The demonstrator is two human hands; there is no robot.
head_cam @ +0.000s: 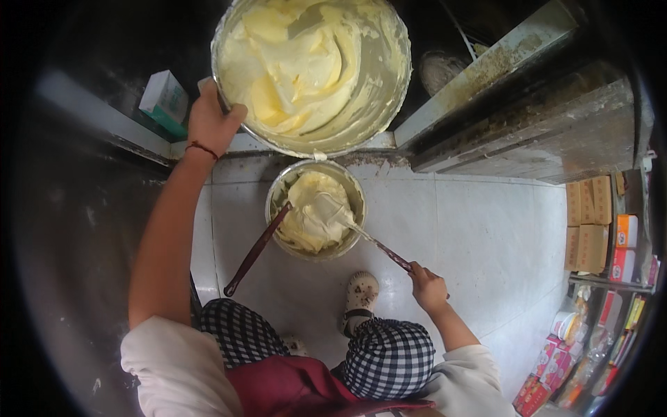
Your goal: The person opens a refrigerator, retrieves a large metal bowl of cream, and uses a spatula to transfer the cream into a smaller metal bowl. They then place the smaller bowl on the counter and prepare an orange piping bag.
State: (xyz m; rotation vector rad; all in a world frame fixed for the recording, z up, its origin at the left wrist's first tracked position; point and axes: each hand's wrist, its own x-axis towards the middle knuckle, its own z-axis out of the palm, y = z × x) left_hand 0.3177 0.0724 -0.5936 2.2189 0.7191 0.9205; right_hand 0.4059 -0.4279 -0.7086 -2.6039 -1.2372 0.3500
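My left hand (214,117) grips the left edge of a large round metal mixing bowl (382,86), thumb over the rim. Thick pale yellow cream (292,68) lies in that bowl and smears its wall. Just below it, a smaller metal pot (329,255) on the floor also holds cream (307,229). My right hand (428,287) is closed around the brown handle of a spatula (388,253), whose cream-coated head rests in the smaller pot's cream. A second brown-handled utensil (255,253) leans over that pot's left rim, untouched.
A white and green box (165,101) stands left of the large bowl. Metal frame bars (490,68) and a stained panel (552,135) rise at the right. Cardboard boxes (589,208) and packaged goods (557,359) fill shelves at far right. My clog (359,297) is on the tiled floor (469,229).
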